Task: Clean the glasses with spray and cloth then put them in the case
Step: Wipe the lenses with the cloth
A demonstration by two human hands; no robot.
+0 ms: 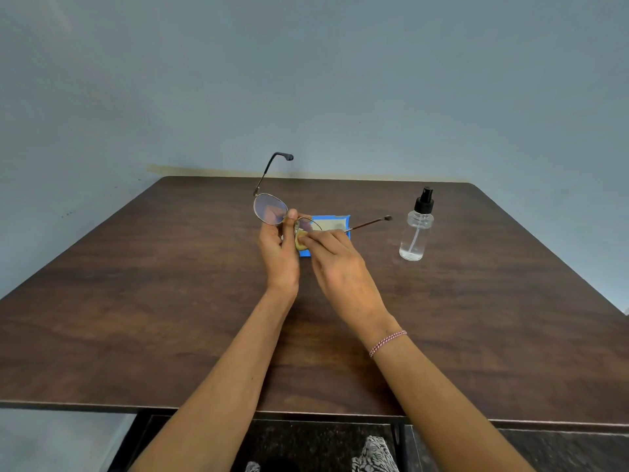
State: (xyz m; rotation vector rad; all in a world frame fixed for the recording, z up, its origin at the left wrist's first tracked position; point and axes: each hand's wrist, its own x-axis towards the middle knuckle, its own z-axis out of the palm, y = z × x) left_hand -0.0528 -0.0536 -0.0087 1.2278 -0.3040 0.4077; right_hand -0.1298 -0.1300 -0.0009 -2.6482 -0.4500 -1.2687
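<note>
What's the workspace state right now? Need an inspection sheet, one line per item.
Surface: dark wood-grain table, pushed against a blue-grey wall.
Job's things: glasses held above the table, temples unfolded; yellow cloth pressed on one lens; spray bottle upright to the right, cap on, a little liquid left; blue case on the table, partly hidden behind the hands.
Clutter: nothing seen.
Hands: left hand pinches the frame at the bridge; right hand holds the cloth; bracelet on the right wrist.
Cables: nothing seen.
Surroundings: bare wall; dark floor below the table edge.
</note>
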